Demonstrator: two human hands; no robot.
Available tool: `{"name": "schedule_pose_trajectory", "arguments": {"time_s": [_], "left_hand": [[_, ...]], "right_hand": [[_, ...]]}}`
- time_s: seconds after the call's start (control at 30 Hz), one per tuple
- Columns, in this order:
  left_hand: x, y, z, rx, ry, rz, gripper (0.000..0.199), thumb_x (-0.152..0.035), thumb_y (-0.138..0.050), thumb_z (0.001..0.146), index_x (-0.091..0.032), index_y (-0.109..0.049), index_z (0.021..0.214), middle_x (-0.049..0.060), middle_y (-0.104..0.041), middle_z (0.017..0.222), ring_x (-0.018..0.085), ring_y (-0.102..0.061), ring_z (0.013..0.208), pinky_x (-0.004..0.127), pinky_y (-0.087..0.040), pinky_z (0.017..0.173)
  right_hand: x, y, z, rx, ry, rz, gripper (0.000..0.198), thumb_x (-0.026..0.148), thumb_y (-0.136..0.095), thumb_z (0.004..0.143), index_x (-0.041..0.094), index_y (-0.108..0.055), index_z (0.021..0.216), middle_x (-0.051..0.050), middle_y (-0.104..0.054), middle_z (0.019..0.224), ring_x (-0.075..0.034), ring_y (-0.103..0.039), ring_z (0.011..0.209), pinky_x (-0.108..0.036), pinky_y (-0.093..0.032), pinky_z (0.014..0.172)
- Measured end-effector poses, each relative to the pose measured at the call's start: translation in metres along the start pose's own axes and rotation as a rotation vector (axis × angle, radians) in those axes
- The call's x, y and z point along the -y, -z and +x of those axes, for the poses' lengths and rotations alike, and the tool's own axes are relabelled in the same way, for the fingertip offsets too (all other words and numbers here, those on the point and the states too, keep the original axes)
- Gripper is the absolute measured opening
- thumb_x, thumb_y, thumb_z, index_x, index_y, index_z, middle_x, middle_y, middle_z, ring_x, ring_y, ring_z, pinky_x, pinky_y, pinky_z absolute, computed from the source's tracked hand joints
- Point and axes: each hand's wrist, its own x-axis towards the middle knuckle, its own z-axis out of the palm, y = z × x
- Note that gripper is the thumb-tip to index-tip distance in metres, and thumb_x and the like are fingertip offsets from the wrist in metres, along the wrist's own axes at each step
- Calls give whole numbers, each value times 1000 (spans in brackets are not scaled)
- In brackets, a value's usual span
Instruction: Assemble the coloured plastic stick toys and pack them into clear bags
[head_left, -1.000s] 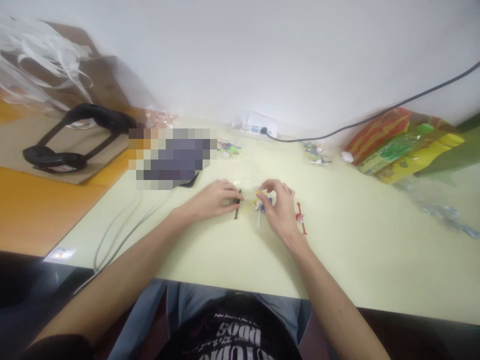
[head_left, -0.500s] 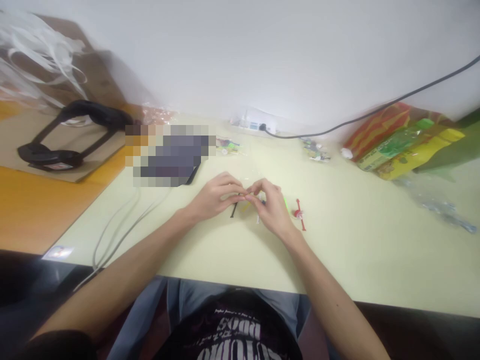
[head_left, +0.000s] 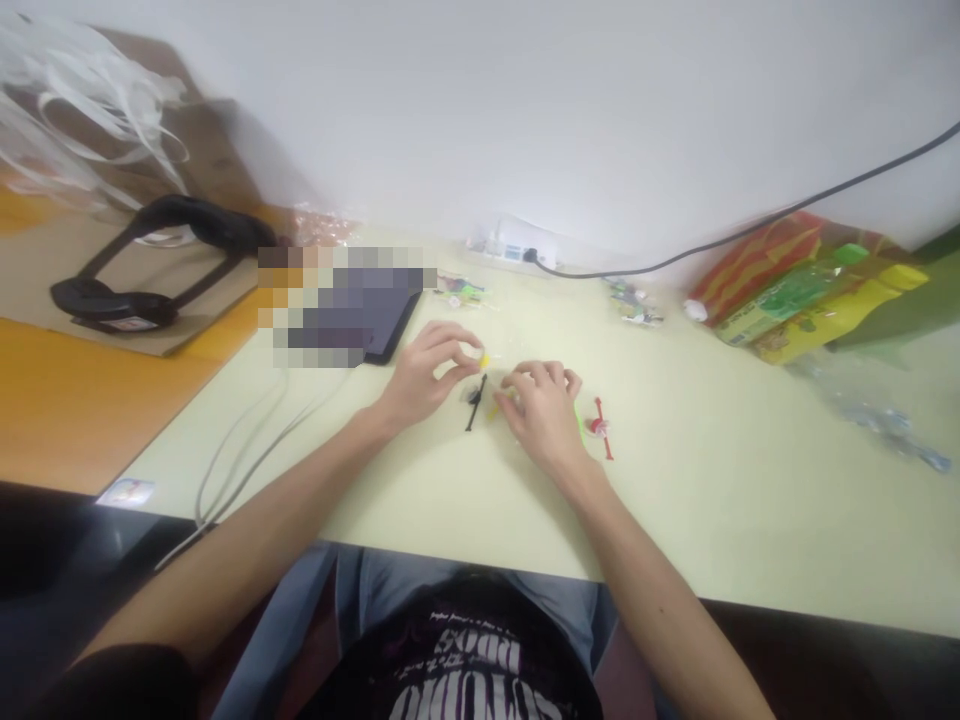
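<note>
My left hand (head_left: 429,375) is raised a little over the table, with thumb and index finger closed on a small yellow piece (head_left: 485,361). Just below those fingertips lies a black plastic toy part (head_left: 475,402), a thin bar with flared ends and a round middle. To its right, my right hand (head_left: 546,410) is low over the table, fingers bent and apart. Close to its thumb is a yellow part (head_left: 493,408), partly covered. A bright green part (head_left: 580,420) peeks out beside the right hand. Farther right lies a similar red part (head_left: 603,428).
A dark tablet (head_left: 386,335), partly pixelated, lies left of my hands, with pale cables (head_left: 240,450) running to the table edge. Small bagged parts (head_left: 634,303) lie near the wall. Bottles (head_left: 795,290) and bags stand right. A black frame-like device (head_left: 154,265) rests on cardboard.
My hands were together at the fingertips and have come apart. The left moved up and left, and the yellow piece now shows in it. The black part is now in fuller view.
</note>
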Motion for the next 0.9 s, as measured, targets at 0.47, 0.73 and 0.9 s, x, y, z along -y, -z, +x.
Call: {"name": "schedule_pose_trajectory", "arguments": {"time_s": [0.47,0.73,0.9], "left_hand": [[5,-1,-2,38,-5,-1,14,-26,-65,101,-21,-64,88,8,-75,116,22,-67,112,44,-54,101],[5,0,-2,33,-9,16,14,-25,-64,101,-21,-65,89,8,-75,115,22,-67,111,43,-54,99],[7,0,-3,25,-1,11,12,-27,-66,101,-21,-65,91,8,-75,115,22,-68,110,44,-54,99]], "right_hand": [[6,-9,-3,75,2,-208,21,17,-51,100,18,-72,98,-17,-70,108,-36,-50,109,-57,-30,98],[6,-5,-6,39,-63,-197,16,18,-56,98,18,-72,98,-18,-71,110,-38,-48,113,-60,-27,103],[4,-6,-5,34,-40,-166,23,12,-52,97,20,-72,90,-16,-72,107,-36,-49,110,-60,-28,100]]}}
